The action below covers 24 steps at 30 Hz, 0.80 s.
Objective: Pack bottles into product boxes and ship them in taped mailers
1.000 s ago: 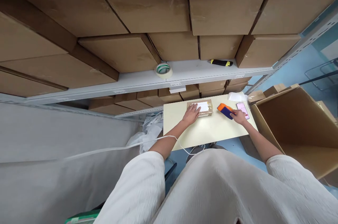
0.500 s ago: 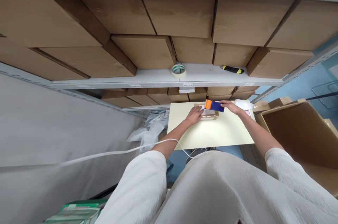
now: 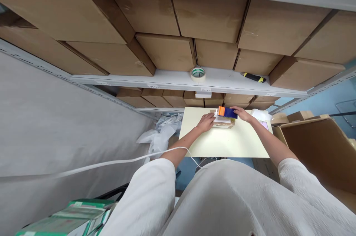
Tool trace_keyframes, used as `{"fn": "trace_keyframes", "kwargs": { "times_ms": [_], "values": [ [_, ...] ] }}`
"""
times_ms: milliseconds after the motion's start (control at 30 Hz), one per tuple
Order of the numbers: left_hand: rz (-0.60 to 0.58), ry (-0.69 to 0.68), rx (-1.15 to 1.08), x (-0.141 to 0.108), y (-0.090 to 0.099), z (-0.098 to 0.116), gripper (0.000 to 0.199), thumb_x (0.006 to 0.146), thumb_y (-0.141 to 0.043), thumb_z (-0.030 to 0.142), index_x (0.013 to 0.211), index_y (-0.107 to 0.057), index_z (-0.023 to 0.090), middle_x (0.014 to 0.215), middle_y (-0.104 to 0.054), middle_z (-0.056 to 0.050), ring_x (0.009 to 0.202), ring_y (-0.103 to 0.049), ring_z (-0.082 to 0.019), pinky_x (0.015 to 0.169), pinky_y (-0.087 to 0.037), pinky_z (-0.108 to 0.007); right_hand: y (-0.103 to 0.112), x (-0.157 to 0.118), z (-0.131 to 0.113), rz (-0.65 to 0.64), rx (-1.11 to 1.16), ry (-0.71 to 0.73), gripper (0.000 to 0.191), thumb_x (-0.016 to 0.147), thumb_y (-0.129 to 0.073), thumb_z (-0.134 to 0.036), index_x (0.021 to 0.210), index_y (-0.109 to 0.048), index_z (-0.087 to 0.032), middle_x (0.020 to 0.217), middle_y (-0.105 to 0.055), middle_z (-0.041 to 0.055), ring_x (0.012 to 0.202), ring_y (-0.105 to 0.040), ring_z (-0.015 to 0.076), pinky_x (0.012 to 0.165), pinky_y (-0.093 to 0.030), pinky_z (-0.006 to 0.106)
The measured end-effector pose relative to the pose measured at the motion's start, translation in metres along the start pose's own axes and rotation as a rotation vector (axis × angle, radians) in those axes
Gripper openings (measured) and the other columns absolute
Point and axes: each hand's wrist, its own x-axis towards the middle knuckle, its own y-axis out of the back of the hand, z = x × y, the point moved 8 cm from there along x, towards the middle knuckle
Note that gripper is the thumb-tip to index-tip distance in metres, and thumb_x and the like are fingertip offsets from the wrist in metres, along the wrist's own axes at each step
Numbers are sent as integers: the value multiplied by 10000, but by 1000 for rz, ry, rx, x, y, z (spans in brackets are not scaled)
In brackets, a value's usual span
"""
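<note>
On the pale yellow tabletop (image 3: 222, 143) lies a small brown cardboard box (image 3: 228, 125) with a white paper label (image 3: 221, 119) on top. My left hand (image 3: 206, 122) lies at the box's left end, its fingers stretched out and touching the label's edge. In my right hand (image 3: 241, 113) is a flat dark-blue and orange piece (image 3: 230, 113), pinched at its blue right end. It lies over the box's far side and hides part of it. I cannot make out its exact kind.
A roll of tape (image 3: 198, 75) and a black-and-yellow utility knife (image 3: 253, 77) lie on the grey shelf (image 3: 172, 76) among stacked cartons. A large open carton (image 3: 314, 147) stands at the right. A white cable (image 3: 122, 161) crosses in front of my left arm.
The blue-and-orange piece has tilted and moved slightly nearer over the box, still in my right hand. My left hand stays by the label. The view has shifted a little.
</note>
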Motion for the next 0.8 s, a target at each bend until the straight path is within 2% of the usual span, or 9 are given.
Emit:
{"fn": "trace_keyframes", "kwargs": {
  "times_ms": [100, 233, 333, 433, 533, 700, 800],
  "values": [
    [37, 84, -149, 6, 7, -5, 398, 960, -539, 170, 1282, -769, 215, 1476, -696, -111, 1458, -578, -292, 1227, -474, -475, -3, 2, -2, 52, -81, 33, 426, 944, -494, -251, 1260, -779, -251, 1387, -736, 63, 1299, -652, 263, 1216, -454, 461],
    [201, 386, -518, 17, 24, -27, 361, 1027, -461, 230, 1161, -796, 210, 1300, -793, -80, 1233, -722, -239, 1107, -561, -383, -4, 5, 0, 68, -99, 29, 436, 942, -489, -255, 1265, -783, -258, 1410, -725, 64, 1315, -648, 274, 1223, -457, 476],
    [203, 518, -787, 24, 25, -32, 357, 1053, -475, 339, 1025, -802, 198, 1156, -831, -80, 1111, -766, -219, 1017, -595, -338, -3, 6, 2, 67, -84, 11, 442, 945, -481, -255, 1267, -785, -253, 1432, -714, 67, 1323, -645, 275, 1222, -460, 476],
    [143, 543, -911, 29, 24, -27, 316, 1005, -602, 418, 894, -786, 187, 1054, -839, -93, 1060, -773, -225, 980, -598, -329, -3, 6, 2, 57, -64, 5, 442, 947, -485, -263, 1274, -783, -254, 1431, -715, 64, 1320, -644, 271, 1217, -465, 471],
    [128, 538, -974, 31, 23, -25, 182, 889, -723, 341, 780, -746, 197, 992, -835, -91, 1042, -773, -237, 982, -596, -359, -3, 6, -1, 51, -73, 19, 447, 948, -484, -265, 1283, -779, -251, 1425, -717, 64, 1320, -640, 270, 1221, -456, 471],
    [177, 537, -954, 35, 29, -27, 123, 819, -711, 275, 715, -696, 211, 893, -816, -53, 949, -768, -216, 923, -604, -346, -8, 2, -12, 43, -169, 63, 457, 980, -436, -249, 1312, -750, -247, 1377, -721, 66, 1324, -621, 252, 1238, -421, 449],
    [183, 552, -889, 34, 34, -31, 157, 831, -689, 286, 691, -669, 217, 869, -808, -45, 911, -750, -206, 857, -600, -314, -17, -5, -16, 11, -224, 58, 418, 1031, -451, -336, 1350, -705, -246, 1345, -707, 86, 1263, -643, 256, 1175, -468, 441]
  ]
}}
